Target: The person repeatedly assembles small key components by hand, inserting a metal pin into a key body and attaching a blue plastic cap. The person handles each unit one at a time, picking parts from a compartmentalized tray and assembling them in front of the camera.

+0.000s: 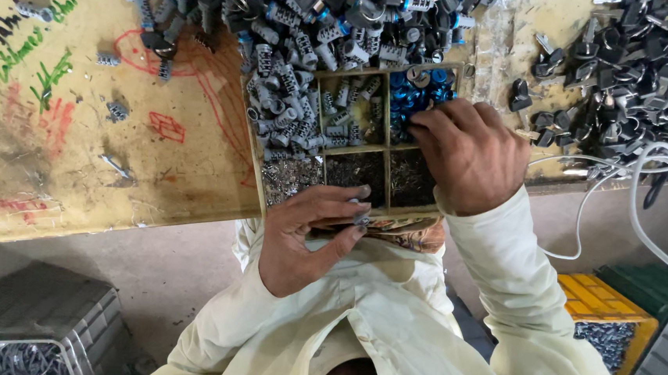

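Head view, looking down on a worker at a yellowed, scribbled workbench [78,154]. The left hand [307,236] pinches a small grey metal cylinder part [361,213] between thumb and forefinger at the near rim of a divided wooden tray [322,154]; the other fingers curl loosely beneath it. The right hand [469,154] lies knuckles-up over the tray's right side, fingertips [421,123] bent down into the compartment of blue caps [411,91]. Whether they have closed on a cap cannot be told, since the tips are hidden behind the knuckles.

Judged from this pose, the step is best done by keeping the cylinder steady and end-up in the left pinch, just below the right fingertips, and lifting a single cap rather than a cluster. The short path between the two hands favours small wrist movements.

Beyond the fingertips lies a heap of grey ribbed cylinders [306,21], spilling into the tray's left compartments. Directly under the right palm are compartments of fine dark pins [409,177]. To the right of the knuckles lie black lever pieces [640,68] and a white cable [625,176]. Both forearms, in pale sleeves, angle inward from the body.
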